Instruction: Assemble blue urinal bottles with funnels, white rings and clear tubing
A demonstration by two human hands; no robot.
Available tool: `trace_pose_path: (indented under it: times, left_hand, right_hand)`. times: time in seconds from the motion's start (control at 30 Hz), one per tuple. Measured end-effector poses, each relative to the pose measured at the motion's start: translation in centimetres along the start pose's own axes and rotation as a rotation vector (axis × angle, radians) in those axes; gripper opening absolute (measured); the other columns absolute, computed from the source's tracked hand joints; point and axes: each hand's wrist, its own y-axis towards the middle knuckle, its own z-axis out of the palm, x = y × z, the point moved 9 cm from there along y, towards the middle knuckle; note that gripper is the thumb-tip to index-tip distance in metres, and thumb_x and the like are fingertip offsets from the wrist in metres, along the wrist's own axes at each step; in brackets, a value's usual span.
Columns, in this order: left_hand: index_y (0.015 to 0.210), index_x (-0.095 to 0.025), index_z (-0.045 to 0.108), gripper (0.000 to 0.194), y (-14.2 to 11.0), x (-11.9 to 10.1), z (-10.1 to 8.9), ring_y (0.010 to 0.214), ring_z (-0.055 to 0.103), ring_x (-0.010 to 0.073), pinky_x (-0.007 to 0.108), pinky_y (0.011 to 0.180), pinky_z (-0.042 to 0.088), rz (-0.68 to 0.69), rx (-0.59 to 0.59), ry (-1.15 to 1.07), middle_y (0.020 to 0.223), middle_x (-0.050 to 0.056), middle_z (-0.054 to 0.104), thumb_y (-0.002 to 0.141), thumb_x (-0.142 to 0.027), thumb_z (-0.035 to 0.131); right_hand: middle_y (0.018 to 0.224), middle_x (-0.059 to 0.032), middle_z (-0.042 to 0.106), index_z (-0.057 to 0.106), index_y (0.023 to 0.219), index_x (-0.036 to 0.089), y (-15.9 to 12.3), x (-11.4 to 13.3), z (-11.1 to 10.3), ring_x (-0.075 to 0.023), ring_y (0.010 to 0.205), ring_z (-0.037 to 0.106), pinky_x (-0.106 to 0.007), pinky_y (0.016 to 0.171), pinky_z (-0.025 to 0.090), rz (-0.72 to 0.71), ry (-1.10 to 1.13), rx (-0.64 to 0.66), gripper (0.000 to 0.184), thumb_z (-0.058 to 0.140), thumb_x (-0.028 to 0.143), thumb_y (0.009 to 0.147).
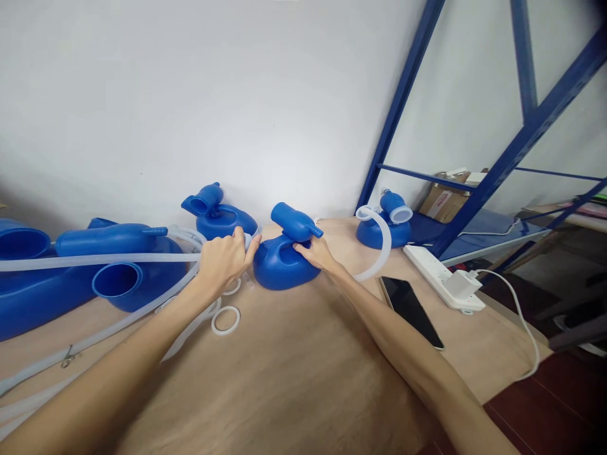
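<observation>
A blue plastic urinal bottle [284, 265] with a tilted neck and a thin spout stands at the middle of the table. My right hand [317, 251] is closed round its handle, thumb on top. Just left of it, my left hand [227, 256] is curled with the thumb stretched out, around a small translucent plastic piece [248, 239] that my fingers mostly hide. Behind that hand stands another blue urinal bottle [222, 218]. White rings [226, 320] lie on the table below my left wrist.
More blue bottles [123, 246] crowd the left, with long white tubes [104, 332] across them. At right stand a bottle with a tube fitted [383, 230], a phone [411, 311] and a white power strip [443, 278]. A blue metal rack [403, 95] rises behind.
</observation>
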Motion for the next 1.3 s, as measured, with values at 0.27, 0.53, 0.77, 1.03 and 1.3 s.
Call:
trace_pose_path:
  times: [0.27, 0.53, 0.77, 1.03, 1.3]
  left_hand:
    - [0.087, -0.011, 0.075, 0.08, 1.0, 0.2, -0.7, 0.091, 0.075, 0.0426, 0.042, 0.069, 0.05, -0.04, 0.043, -0.039, 0.089, 0.022, 0.077, 0.104, -0.061, 0.014]
    - [0.102, -0.011, 0.073, 0.091, 1.3, 0.5, 0.4, 0.088, 0.074, 0.0405, 0.04, 0.068, 0.05, 0.076, 0.075, -0.001, 0.091, 0.022, 0.077, 0.091, -0.088, 0.027]
    - [0.125, -0.004, 0.066, 0.088, 1.2, 0.2, 0.0, 0.094, 0.073, 0.0417, 0.041, 0.072, 0.05, 0.126, 0.069, -0.02, 0.1, 0.023, 0.075, 0.096, -0.08, 0.033]
    - [0.114, -0.019, 0.075, 0.03, 0.1, -4.4, -1.3, 0.105, 0.07, 0.0274, 0.038, 0.085, 0.047, 0.558, -0.069, -0.045, 0.114, 0.011, 0.075, 0.103, -0.027, 0.049]
    - [0.098, -0.014, 0.075, 0.036, 0.3, -4.3, -1.1, 0.096, 0.068, 0.0281, 0.038, 0.076, 0.046, 0.464, -0.146, -0.07, 0.105, 0.014, 0.073, 0.105, -0.034, 0.046]
  right_hand:
    - [0.103, -0.0101, 0.079, 0.074, 0.104, 0.022, -0.6, 0.6, 0.0, -0.0347, 0.104, 0.073, -0.051, 0.106, 0.052, 0.058, -0.048, -0.021, 0.024, 0.067, 0.035, 0.085]
    - [0.109, -0.0122, 0.078, 0.074, 0.105, 0.02, -0.9, 1.4, -0.3, -0.0362, 0.115, 0.07, -0.05, 0.106, 0.053, 0.083, -0.085, -0.038, 0.024, 0.068, 0.032, 0.085]
    - [0.119, -0.0134, 0.077, 0.073, 0.115, 0.02, -1.0, 1.2, -0.3, -0.0359, 0.118, 0.07, -0.049, 0.105, 0.053, 0.079, -0.103, -0.019, 0.03, 0.068, 0.032, 0.088]
    - [0.122, -0.0144, 0.076, 0.071, 0.119, 0.019, -0.8, 1.1, 0.4, -0.0357, 0.118, 0.07, -0.049, 0.105, 0.052, 0.035, -0.092, -0.01, 0.033, 0.069, 0.032, 0.089]
    - [0.128, -0.0149, 0.073, 0.07, 0.124, 0.018, -0.9, 1.2, 0.3, -0.0348, 0.121, 0.069, -0.049, 0.107, 0.051, -0.003, -0.051, 0.007, 0.037, 0.067, 0.033, 0.091]
